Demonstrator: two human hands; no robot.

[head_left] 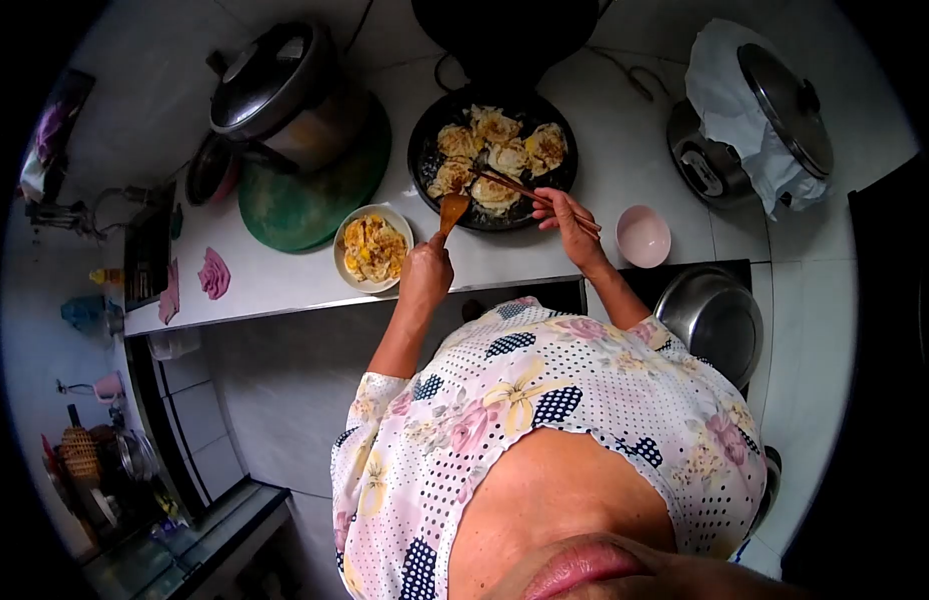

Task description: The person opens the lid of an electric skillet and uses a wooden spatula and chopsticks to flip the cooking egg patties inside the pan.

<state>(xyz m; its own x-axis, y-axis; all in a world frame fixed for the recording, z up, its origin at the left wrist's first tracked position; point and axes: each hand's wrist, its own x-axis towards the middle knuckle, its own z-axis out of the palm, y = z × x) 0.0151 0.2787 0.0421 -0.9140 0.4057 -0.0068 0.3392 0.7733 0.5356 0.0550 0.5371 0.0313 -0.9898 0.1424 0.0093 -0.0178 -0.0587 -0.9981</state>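
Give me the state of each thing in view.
Pan: open, holding eggs
Pan lid: raised
Pan eggs: fried, browned
White bowl: filled with eggs
Pink bowl: empty
Pot: lidded
Cloth: crumpled
Spatula: in left hand
Chopsticks: in right hand

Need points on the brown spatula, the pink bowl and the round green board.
Brown spatula [454, 207]: head view, on its blade, near the pan's edge.
Pink bowl [643, 238]: head view, on its bare inside.
Round green board [285, 218]: head view, on its bare surface beside the pot.
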